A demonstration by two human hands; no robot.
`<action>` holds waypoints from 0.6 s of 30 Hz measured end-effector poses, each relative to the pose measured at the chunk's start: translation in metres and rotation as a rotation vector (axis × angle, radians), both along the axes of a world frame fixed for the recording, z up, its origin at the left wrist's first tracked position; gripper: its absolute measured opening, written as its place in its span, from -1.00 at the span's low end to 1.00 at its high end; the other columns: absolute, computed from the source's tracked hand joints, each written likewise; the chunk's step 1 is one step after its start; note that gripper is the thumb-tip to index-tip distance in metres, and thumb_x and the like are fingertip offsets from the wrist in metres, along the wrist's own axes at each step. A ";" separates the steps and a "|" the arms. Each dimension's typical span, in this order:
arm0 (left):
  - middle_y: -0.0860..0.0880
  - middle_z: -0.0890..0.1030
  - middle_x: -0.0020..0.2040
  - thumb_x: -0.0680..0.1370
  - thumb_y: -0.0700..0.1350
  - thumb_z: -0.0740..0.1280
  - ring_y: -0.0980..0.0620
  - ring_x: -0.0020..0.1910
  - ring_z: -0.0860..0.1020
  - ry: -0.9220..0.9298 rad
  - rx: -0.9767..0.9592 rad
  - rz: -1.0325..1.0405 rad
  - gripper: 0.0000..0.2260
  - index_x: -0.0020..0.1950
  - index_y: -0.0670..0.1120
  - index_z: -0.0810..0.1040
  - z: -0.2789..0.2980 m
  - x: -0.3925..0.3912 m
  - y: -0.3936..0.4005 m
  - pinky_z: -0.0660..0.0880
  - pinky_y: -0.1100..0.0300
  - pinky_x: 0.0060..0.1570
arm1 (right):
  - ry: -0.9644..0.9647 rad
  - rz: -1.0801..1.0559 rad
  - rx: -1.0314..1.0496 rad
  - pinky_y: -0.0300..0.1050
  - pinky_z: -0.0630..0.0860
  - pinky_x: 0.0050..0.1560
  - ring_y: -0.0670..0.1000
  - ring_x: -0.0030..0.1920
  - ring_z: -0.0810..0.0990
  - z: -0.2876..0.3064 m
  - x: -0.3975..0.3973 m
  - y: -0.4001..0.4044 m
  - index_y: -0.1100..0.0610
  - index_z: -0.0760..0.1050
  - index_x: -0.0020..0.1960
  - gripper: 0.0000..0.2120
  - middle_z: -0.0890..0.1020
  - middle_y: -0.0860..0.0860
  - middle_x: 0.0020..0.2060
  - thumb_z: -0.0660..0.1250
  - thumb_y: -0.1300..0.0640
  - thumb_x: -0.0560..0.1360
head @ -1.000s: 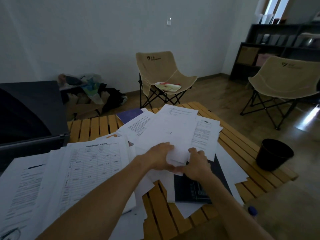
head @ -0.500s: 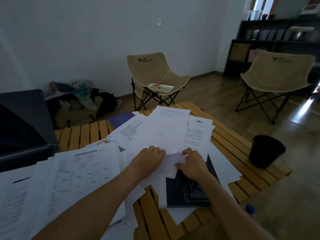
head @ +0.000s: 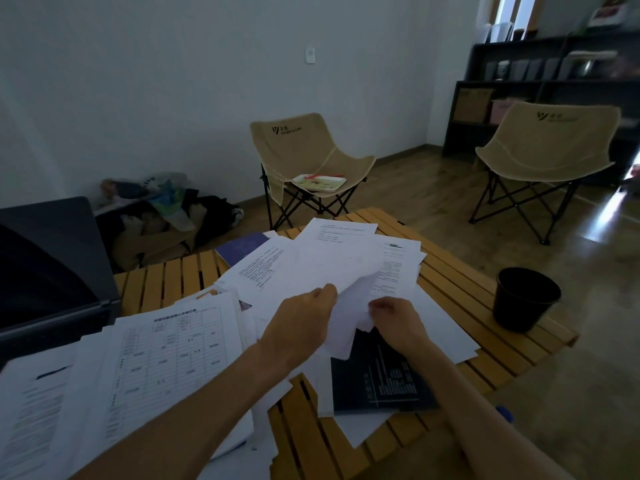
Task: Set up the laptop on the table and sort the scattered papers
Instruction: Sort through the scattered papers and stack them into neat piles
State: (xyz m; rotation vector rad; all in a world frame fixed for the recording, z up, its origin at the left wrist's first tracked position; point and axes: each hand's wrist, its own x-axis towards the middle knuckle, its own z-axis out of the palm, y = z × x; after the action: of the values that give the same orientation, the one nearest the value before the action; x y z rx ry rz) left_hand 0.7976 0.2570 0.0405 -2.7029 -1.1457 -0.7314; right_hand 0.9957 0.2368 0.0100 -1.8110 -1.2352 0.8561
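The left hand (head: 299, 327) reaches in over the middle of the slatted wooden table (head: 460, 299), its thumb and fingers pinching the near left edge of a loose white sheet (head: 349, 306); the right hand (head: 394, 318) is curled on the same sheet's near right corner, the fingers bent round the paper's edge. The sheet is lifted off the heap, its long axis running away from the person toward the far right, the held end bent downward. Beneath it the scattered papers (head: 311, 261) fan out across the tabletop, most with their long sides pointing to the far edge; a printed form with a grid (head: 166, 351) lies on the near left stack, its top pointing away and slightly right. A dark booklet (head: 377, 379) lies flat under the right wrist, long axis pointing away from the person. The laptop (head: 45, 265) stands open at the table's left edge, its dark screen tilted back. A black bin (head: 524, 299) sits on the far right corner; two beige folding chairs (head: 308, 157) stand behind.
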 end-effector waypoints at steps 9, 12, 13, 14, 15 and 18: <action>0.06 0.52 -0.14 0.66 -0.15 0.16 0.21 -0.27 0.51 -0.500 0.058 0.132 -0.85 0.00 -0.15 0.49 0.094 -0.039 -0.037 0.50 0.41 -0.39 | 0.340 -0.388 0.196 -0.09 0.51 -0.23 0.02 -0.08 0.53 0.008 0.008 -0.006 0.05 0.35 0.21 -0.71 0.50 0.01 0.00 0.28 0.27 0.54; 0.04 0.54 -0.10 0.67 -0.16 0.16 0.13 -0.22 0.57 -0.471 0.024 0.114 -0.85 0.03 -0.12 0.52 0.088 -0.064 -0.033 0.58 0.26 -0.34 | 0.276 -0.384 0.269 -0.13 0.42 -0.31 0.02 -0.13 0.51 0.015 0.009 -0.011 0.07 0.32 0.13 -0.74 0.49 0.03 -0.06 0.19 0.35 0.52; 0.02 0.56 -0.06 0.67 -0.16 0.17 0.05 -0.15 0.61 -0.412 -0.017 0.132 -0.84 0.08 -0.09 0.54 0.079 -0.071 -0.028 0.61 0.15 -0.23 | 0.266 -0.354 0.283 -0.10 0.44 -0.30 0.04 -0.13 0.51 0.020 0.006 -0.012 0.08 0.32 0.11 -0.74 0.49 0.04 -0.07 0.17 0.36 0.51; -0.01 0.60 0.01 0.66 -0.17 0.20 -0.01 -0.03 0.62 -0.330 -0.040 0.159 -0.83 0.13 -0.08 0.57 0.067 -0.076 -0.023 0.61 0.02 -0.06 | 0.242 -0.317 0.296 -0.07 0.47 -0.29 0.06 -0.12 0.53 0.025 0.002 -0.014 0.08 0.32 0.09 -0.76 0.49 0.04 -0.09 0.17 0.36 0.50; -0.03 0.61 0.12 0.64 -0.18 0.23 -0.03 0.12 0.59 -0.249 -0.074 0.179 -0.81 0.16 -0.07 0.60 0.053 -0.081 -0.015 0.55 -0.06 0.14 | 0.214 -0.277 0.311 -0.03 0.49 -0.28 0.08 -0.13 0.54 0.029 -0.001 -0.015 0.09 0.33 0.06 -0.77 0.50 0.04 -0.12 0.17 0.35 0.49; 0.02 0.45 0.42 0.58 -0.36 0.20 0.04 0.43 0.35 -0.167 -0.452 0.206 -0.61 0.18 0.07 0.60 0.030 -0.084 -0.010 0.20 0.19 0.43 | 0.117 -0.185 0.332 -0.08 0.37 -0.39 0.05 -0.29 0.48 0.037 -0.012 -0.021 0.09 0.31 0.05 -0.79 0.48 0.08 -0.26 0.13 0.37 0.53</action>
State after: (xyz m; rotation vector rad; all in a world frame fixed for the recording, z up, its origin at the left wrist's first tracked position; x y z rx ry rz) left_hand 0.7140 0.2474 0.0709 -2.8405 -1.7922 -0.7531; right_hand 0.9832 0.2162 0.0473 -1.5567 -1.0470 0.6033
